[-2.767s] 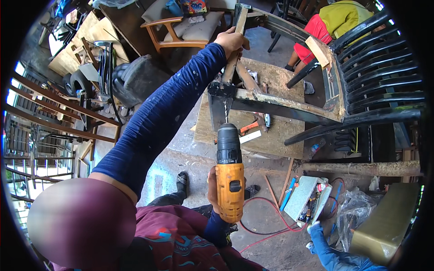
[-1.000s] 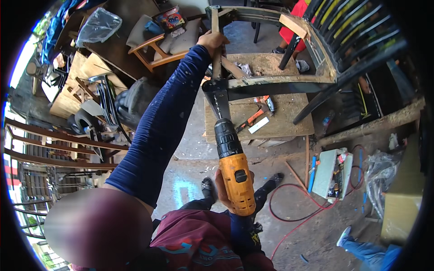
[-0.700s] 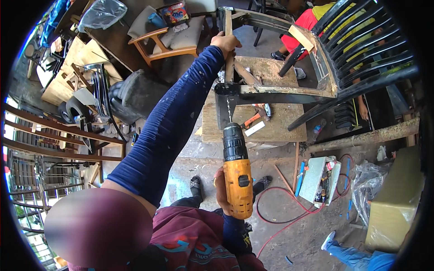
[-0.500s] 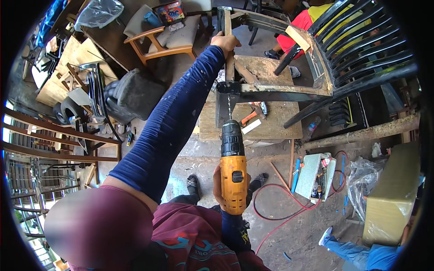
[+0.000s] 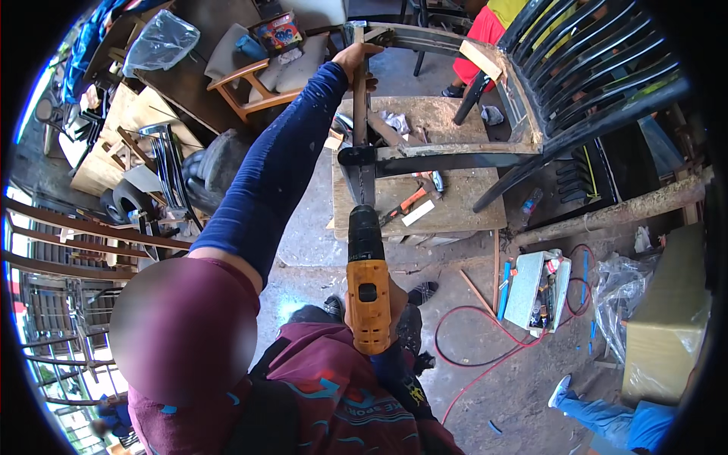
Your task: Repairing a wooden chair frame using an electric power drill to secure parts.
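On the near side of the black chair [image 5: 447, 161], the edge of the bench [image 5: 462, 199] gives onto open floor [image 5: 417, 265] — interrupted farther right by a pale toolbox [image 5: 525, 287]. The left hand [image 5: 356, 61] curls around the chair's left rail [image 5: 359, 114]; the right hand [image 5: 395, 302] wraps the yellow drill [image 5: 368, 315], its bit [image 5: 362, 191] at the chair's near left corner — whether touching, I cannot tell.

Lettering [image 5: 379, 416] on maroon shirt [image 5: 334, 371] and colourful box [image 5: 279, 32]
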`<state>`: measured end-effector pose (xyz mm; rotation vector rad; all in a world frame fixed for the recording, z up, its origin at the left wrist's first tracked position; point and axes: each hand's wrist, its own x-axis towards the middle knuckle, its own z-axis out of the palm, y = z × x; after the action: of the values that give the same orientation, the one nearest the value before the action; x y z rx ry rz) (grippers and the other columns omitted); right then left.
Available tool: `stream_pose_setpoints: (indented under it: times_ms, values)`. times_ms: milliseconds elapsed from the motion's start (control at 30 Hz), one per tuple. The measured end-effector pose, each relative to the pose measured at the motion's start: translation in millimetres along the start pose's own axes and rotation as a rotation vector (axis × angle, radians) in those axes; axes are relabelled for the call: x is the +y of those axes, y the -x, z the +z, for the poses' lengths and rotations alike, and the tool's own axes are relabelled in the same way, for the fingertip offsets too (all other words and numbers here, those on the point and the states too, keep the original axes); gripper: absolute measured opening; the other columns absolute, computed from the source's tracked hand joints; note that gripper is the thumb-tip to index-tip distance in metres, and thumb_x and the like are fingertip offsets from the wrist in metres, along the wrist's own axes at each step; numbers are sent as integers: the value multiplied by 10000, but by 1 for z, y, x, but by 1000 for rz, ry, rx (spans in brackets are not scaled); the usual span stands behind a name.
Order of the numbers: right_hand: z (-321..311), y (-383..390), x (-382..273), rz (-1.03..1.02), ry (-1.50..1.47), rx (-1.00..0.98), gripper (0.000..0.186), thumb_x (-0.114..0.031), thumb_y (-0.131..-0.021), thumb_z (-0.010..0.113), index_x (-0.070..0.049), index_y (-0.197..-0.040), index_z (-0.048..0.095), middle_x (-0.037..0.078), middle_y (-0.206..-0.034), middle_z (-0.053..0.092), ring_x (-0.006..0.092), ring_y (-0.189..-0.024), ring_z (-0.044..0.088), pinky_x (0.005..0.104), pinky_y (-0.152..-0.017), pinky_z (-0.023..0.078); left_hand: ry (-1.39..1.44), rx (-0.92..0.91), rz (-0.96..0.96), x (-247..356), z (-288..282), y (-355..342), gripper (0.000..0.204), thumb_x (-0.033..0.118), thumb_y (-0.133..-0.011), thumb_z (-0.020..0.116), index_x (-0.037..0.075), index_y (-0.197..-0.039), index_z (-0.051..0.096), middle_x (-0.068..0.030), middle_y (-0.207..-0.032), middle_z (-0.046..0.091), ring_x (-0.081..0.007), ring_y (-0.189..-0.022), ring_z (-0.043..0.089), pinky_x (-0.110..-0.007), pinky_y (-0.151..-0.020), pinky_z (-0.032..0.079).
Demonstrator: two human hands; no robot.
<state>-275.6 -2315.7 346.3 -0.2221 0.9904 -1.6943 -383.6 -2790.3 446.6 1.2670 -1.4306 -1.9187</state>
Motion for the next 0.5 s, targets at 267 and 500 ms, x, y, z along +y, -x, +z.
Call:
stream_pose_setpoints:
  times_ms: [267,500]
  values:
    - [0,-6,9,326,-1027,-543,395,-418,-1012,568,-49,-1137,632,69,-1051,674,191,-917,671,315,-730,579,-15,-49,146,-13,-10,-55,372,248,-776,723,6,-1027,591,-144,-762,587,-319,-642,632,-488,-639,548]
    - [-5,0,11,193,-818,-461,374,-285,-919,726,-34,-1168,605,78,-1079,661,224,-924,674,321,-795,590,17,-102,121,-8,-6,-47,385,351,-828,732,39,-938,535,-100,-714,500,-279,-565,557,-455,-554,519]
